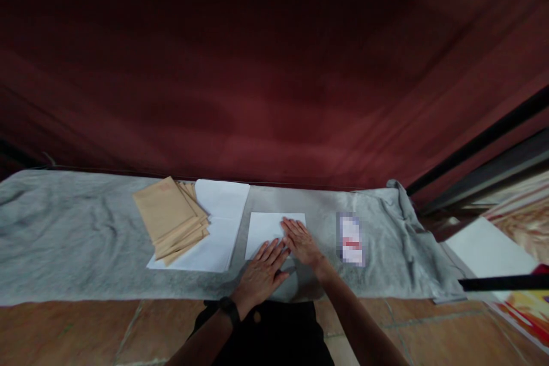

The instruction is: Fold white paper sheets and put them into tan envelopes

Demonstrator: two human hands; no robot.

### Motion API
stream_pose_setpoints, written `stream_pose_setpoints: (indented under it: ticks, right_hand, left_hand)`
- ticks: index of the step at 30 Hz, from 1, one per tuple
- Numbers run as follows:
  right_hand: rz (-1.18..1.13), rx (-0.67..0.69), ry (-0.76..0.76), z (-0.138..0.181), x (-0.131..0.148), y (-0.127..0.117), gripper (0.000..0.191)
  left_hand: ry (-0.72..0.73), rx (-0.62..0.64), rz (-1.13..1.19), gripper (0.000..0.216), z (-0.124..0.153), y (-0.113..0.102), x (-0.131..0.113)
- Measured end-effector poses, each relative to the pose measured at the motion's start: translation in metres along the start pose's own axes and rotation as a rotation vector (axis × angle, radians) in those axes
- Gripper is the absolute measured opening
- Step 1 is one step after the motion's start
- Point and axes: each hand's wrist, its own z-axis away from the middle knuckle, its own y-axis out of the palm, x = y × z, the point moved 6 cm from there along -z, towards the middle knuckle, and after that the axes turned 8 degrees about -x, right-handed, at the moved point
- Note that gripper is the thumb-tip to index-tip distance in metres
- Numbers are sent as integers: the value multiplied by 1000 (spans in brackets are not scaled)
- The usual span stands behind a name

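Centrally, the right hand [302, 241] and the left hand [261, 275] lie flat on a white sheet [268, 227], neither grip closed on anything: the fingers are stretched out, palms down. The right hand covers the sheet's right-hand part. The left hand rests on its near edge, fingertips beside the right hand, palm partly on the grey cloth [86, 240] that covers the bench. The sheet lies between the near and far edges of the bench, about midway along its length. Just beside it, toward the left end, lies a stack of white paper [221, 211], with a fanned pile of brown envelopes [169, 214] overlapping that stack's left side. Toward the right end, near the right hand but apart from it, lies a small blurred item [351, 239]. A dark red curtain [274, 68] hangs behind the far edge.
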Motion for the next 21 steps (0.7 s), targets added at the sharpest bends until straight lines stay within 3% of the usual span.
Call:
stream_pose_setpoints:
  ticks: [10,13,16,21]
  right_hand:
    - [142,-79,129,-17,-41,6,51]
    - [157,-93,164,-20,-42,0,51]
    - [114,-83,104,-20,-18,-7,51]
    - [-111,93,-214,-8,54,-1,44]
  left_hand:
    - [4,-3,-14,59,1,0,1]
    - [6,-25,-6,58,2,-1,0]
    - [14,-32,16,55,6,0,-2]
    - [-24,39,106,37,19,8,-11]
